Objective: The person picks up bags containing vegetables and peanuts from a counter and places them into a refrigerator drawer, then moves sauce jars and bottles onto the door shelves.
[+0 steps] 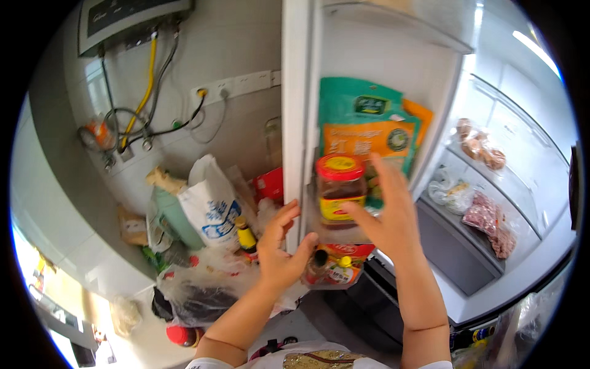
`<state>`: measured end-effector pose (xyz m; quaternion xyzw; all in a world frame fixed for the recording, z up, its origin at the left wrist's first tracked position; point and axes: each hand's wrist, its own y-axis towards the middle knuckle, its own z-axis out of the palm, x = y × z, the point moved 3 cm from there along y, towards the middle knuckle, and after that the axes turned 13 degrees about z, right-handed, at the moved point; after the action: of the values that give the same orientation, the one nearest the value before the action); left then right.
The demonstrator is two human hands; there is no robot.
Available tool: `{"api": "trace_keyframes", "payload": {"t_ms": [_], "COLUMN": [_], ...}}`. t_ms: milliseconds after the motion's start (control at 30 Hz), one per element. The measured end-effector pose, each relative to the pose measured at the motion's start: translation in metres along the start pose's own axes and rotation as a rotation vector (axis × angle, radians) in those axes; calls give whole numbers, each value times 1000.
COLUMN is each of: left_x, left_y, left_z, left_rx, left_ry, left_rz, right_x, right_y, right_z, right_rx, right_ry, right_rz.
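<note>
A glass jar (340, 184) with a red lid, yellow labels and dark contents stands upright in a door shelf of the open fridge. My right hand (393, 209) is beside the jar's right side, its thumb and fingers apart; whether the thumb touches the jar I cannot tell. Behind the jar leans a teal and orange pouch (350, 114). My left hand (283, 255) is near the edge of the fridge door (295, 123), fingers spread and holding nothing. Below the jar, a lower door shelf holds small bottles and a red package (350, 249).
On the right, the fridge's inner shelves hold bagged food (479, 147) and bagged pinkish meat (488, 218). A counter at left bears a white plastic bag (209, 197), a yellow-labelled bottle (246, 237), clear plastic bags (203, 277) and a red-capped jar (181, 335). Hoses and cables hang above.
</note>
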<state>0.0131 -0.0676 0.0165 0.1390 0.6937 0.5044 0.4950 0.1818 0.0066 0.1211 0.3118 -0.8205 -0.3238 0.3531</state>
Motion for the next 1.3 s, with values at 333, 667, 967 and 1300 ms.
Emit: {"api": "trace_keyframes", "payload": {"t_ms": [333, 667, 967, 1300], "left_x": [155, 289, 272, 136], "left_y": [-143, -169, -174, -111], "left_z": [-53, -97, -105, -90], "left_rx": [-337, -316, -349, -331], "left_ry": [402, 736, 654, 154], "left_rz": [-323, -612, -611, -377], "right_x": [40, 27, -8, -62], "right_y": [-150, -164, -190, -214], "right_z": [88, 90, 63, 120], "right_rx": [70, 133, 127, 223], "right_ry": [591, 504, 431, 189], "right_rz": [-49, 136, 344, 616]}}
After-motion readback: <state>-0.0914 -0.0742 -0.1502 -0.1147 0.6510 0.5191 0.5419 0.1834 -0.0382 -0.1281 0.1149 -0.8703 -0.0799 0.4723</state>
